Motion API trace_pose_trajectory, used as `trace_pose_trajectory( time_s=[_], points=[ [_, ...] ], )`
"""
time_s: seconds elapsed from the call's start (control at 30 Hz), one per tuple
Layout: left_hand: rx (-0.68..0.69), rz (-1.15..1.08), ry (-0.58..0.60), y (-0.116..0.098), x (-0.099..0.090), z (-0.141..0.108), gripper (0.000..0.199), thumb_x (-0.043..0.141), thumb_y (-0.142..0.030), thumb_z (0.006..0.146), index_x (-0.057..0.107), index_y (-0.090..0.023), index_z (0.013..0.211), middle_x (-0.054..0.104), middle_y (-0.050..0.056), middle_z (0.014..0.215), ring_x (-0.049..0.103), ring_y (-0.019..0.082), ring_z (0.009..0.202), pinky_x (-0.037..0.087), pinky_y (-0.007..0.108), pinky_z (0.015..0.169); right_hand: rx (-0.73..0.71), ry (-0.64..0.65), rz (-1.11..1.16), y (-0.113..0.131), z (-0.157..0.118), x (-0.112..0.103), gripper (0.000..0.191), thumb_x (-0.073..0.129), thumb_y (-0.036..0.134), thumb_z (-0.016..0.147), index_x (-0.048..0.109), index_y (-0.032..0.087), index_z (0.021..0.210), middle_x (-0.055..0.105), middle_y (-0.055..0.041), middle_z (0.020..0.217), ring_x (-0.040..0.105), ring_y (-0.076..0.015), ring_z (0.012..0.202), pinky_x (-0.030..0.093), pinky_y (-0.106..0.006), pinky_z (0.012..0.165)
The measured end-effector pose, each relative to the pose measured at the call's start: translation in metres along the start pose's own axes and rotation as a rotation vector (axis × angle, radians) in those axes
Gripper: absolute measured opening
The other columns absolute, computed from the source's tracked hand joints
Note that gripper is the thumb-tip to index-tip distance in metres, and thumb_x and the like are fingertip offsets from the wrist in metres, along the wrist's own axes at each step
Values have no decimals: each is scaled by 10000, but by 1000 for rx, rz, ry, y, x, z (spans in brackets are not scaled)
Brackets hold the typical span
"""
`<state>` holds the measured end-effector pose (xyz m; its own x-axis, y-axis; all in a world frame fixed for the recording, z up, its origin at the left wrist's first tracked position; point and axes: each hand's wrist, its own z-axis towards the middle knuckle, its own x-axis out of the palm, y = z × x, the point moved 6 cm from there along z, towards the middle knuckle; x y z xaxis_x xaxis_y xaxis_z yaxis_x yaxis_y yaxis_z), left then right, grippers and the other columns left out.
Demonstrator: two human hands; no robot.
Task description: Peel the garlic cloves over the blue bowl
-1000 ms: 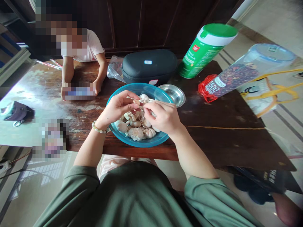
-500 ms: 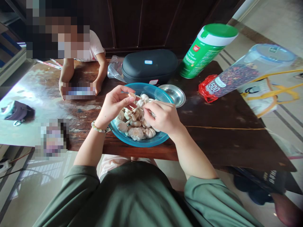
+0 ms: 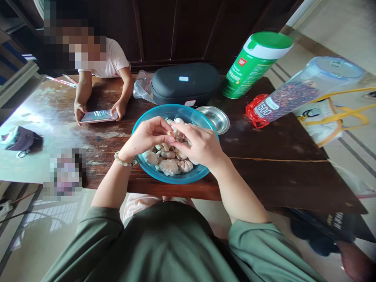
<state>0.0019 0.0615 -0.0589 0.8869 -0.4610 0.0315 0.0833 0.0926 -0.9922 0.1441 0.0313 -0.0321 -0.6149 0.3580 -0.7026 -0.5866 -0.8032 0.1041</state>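
Note:
My left hand [image 3: 145, 137] and my right hand [image 3: 199, 143] meet above a turquoise plastic bowl [image 3: 173, 111], their fingertips pinching a small garlic clove [image 3: 171, 134] between them. The clove is partly hidden by my fingers. Several whole garlic bulbs and loose pieces of papery skin fill the bowl, with one large bulb [image 3: 169, 167] near its front rim. A beaded bracelet [image 3: 123, 159] circles my left wrist.
Behind the bowl are a small steel dish [image 3: 213, 119] and a black zip case [image 3: 185, 84]. A green canister [image 3: 255, 64], a clear jar of dark grains [image 3: 293, 92] and a red plastic bag [image 3: 255, 111] lie to the right. Across the wooden table [image 3: 264, 172], a seated person holds a phone [image 3: 98, 116].
My hands have drawn closer together, with the left hand lowered from above the bowl to meet the right at the fingertips. The bulbs in the bowl look unmoved.

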Motion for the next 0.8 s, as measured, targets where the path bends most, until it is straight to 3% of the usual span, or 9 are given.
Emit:
trace_pose_trajectory(
  time_s=[0.23,0.47,0.57,0.63,0.7,0.8],
  points=[
    [-81,66,118,8,2,-1,336,783,-286,705,574,-110,900,714,53,807,696,168,821,537,251,737,-88,51,-23,6,-2,4,230,599,246,888,625,183,1108,739,-45,909,701,-170,774,545,-275,692],
    [1,254,135,0,7,1,373,637,-412,829,594,-120,1057,712,105,992,682,200,937,536,303,816,-96,4,9,6,0,1,207,593,162,844,592,167,1051,738,-54,907,708,-185,777,561,-292,694],
    [107,578,-36,-20,-4,-8,341,586,-431,858,632,-159,1059,709,87,1049,676,201,953,526,307,844,-109,24,2,7,1,1,198,592,162,841,580,168,1039,734,-57,903,709,-187,761,563,-293,676],
    [135,868,-210,-37,-16,-29,332,570,-422,869,640,-198,1103,703,74,1100,670,213,971,504,333,888,-117,20,10,8,1,1,209,593,163,842,571,165,1050,734,-57,918,710,-184,768,564,-290,673],
    [98,1007,-456,-52,-36,-66,355,555,-441,874,633,-226,1145,699,60,1126,668,214,971,495,347,907,-121,23,14,8,1,1,219,587,161,846,568,165,1064,734,-48,903,708,-175,765,561,-282,673],
    [-65,1086,-903,-58,-71,-150,361,508,-467,888,603,-294,1190,664,20,1220,644,250,1063,504,389,883,-122,33,9,7,-2,4,207,580,165,851,576,163,1058,727,-30,841,701,-164,735,552,-274,655]
  ],
)
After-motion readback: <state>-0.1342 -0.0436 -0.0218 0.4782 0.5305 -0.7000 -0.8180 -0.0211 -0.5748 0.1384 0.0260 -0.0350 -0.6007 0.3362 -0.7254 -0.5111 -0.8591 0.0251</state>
